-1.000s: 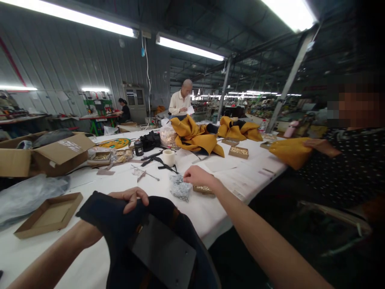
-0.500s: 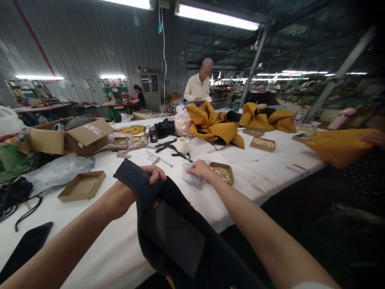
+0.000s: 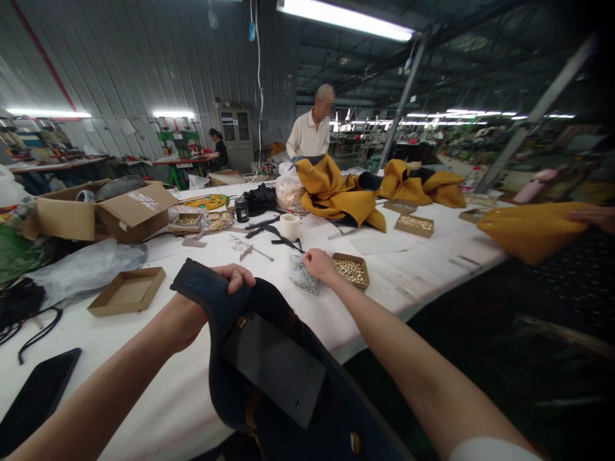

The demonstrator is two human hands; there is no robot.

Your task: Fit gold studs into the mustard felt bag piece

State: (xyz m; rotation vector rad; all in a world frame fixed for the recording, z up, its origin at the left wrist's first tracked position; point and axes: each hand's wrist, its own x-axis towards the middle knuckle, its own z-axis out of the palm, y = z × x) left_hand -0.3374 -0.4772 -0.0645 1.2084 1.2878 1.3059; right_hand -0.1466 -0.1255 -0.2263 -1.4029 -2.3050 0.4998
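Observation:
My left hand (image 3: 230, 276) is closed round the upper end of a navy fabric piece (image 3: 211, 304), which hangs toward me. A flat dark grey plate (image 3: 276, 368) with small holes lies against its inner side, and small brass-coloured bits show on the cloth. Over the table, my right hand (image 3: 319, 262) has its fingers pinched together at a clear plastic bag of small silvery parts (image 3: 303, 276). Whatever is between those fingertips is too small to make out. Just right of the bag stands a shallow cardboard box of gold-coloured studs (image 3: 352, 271).
An open shallow box (image 3: 127, 293), a phone (image 3: 41, 390) and a large carton (image 3: 103, 211) lie left. Ahead are a tape roll (image 3: 289, 227), black straps and mustard fabric pieces (image 3: 341, 195). A co-worker (image 3: 311, 131) stands beyond; another person's hand (image 3: 593, 214) holds mustard fabric at right.
My right hand has drawn slightly up and right from the bag's middle, fingers tighter together. My left hand keeps its hold on the navy fabric. The co-worker's white paper has gone from sight.

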